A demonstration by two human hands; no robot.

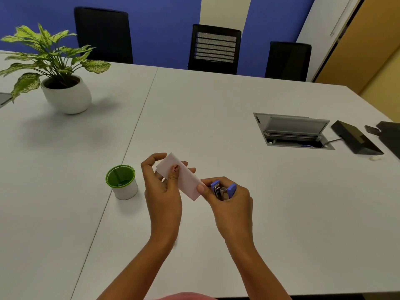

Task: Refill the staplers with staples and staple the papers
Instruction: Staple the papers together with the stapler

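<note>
The white table spreads wide round the fingers, its near edge under the forearms and a seam running just left of the left hand. That hand pinches the paper — thumb on top, fingers beneath. The right hand curls round a small blue stapler, thumb tip touching the paper's near corner. Just left of the left fingers stands a green-rimmed cup — contents too small to tell. Well beyond the right fingers lie an open cable hatch and a black device.

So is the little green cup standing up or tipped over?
Standing up: the green cup sits on its base, open rim facing up.
</note>
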